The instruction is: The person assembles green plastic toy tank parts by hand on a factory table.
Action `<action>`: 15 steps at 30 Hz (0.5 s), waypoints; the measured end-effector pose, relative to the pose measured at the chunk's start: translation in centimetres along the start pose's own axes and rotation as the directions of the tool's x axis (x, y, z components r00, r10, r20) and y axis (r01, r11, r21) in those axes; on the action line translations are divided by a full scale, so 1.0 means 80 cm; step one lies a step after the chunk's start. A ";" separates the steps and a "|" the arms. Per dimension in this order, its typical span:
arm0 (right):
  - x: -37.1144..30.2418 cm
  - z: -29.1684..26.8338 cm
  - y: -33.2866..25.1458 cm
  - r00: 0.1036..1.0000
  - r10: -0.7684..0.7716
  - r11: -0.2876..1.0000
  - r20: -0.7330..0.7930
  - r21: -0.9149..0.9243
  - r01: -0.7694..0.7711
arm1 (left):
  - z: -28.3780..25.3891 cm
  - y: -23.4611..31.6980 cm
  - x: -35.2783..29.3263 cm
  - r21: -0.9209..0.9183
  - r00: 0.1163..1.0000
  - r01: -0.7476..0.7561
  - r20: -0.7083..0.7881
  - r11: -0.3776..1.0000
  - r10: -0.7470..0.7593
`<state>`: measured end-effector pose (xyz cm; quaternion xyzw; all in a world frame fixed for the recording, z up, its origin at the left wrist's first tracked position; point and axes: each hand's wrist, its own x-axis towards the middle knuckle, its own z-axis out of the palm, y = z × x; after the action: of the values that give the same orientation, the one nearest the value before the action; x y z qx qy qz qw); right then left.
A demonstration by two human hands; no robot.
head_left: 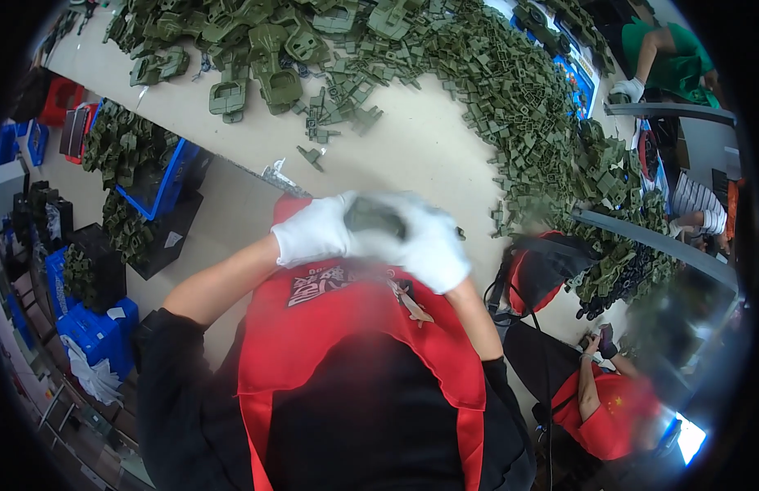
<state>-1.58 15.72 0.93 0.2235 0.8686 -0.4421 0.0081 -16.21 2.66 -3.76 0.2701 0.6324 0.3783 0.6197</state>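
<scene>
Both of my hands wear white gloves and meet over the near edge of the table, in front of my red apron [314,327]. A dark green plastic part [374,219] sits between them, smeared by motion, so its exact shape does not show. My left hand [314,231] is closed on its left side. From the right, my right hand [429,244] wraps round the same part, its fingers blurred. Just beyond the hands, a small loose green piece [311,157] lies on the pale table [396,155].
Large green moulded parts [265,69] pile up at the far left of the table; small ones [510,106] heap along the right. Blue crates [162,176] with green parts stand at left. A red-and-black bag [539,274] and a person in red [605,401] are at right.
</scene>
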 end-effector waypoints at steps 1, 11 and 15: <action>0.009 0.006 -0.013 0.989 0.115 0.993 0.090 -0.048 -0.111 | -0.003 0.001 0.000 0.127 1.000 -0.018 0.022 0.992 0.015; -0.004 0.009 0.038 0.941 0.220 0.903 0.256 0.313 -0.296 | 0.007 0.031 -0.022 0.056 0.991 -0.064 0.121 0.996 0.057; -0.006 0.013 0.043 0.900 0.318 0.797 0.297 0.431 -0.424 | 0.018 0.037 -0.023 0.273 0.992 -0.103 -0.045 0.957 0.120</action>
<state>0.03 16.53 -2.25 0.3371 0.6625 -0.6562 0.1299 -14.99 3.04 -0.17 0.3753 0.6805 0.3311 0.5352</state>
